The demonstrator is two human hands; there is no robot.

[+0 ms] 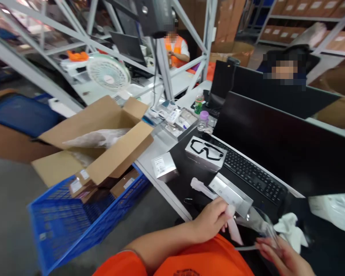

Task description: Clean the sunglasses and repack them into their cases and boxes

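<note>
My left hand (pixel 209 221) is closed around a pale pink plastic strip (pixel 204 188), whose ends stick out on both sides of my fist. My right hand (pixel 281 257), low at the bottom right, pinches the edge of a transparent plastic piece (pixel 255 220). Its exact shape is hard to tell. Just above my left hand lies a flat silver box (pixel 228 195), and a silver goggles box (pixel 205 153) with a black goggle outline lies farther up the desk. A crumpled white cloth (pixel 290 230) sits beside my right hand.
A black keyboard (pixel 253 176) and dark monitors (pixel 276 142) stand on the desk. To the left are an open cardboard box (pixel 126 153) on a blue plastic crate (pixel 83 226). A co-worker in an orange vest (pixel 175 50) sits beyond the metal shelving (pixel 163 69).
</note>
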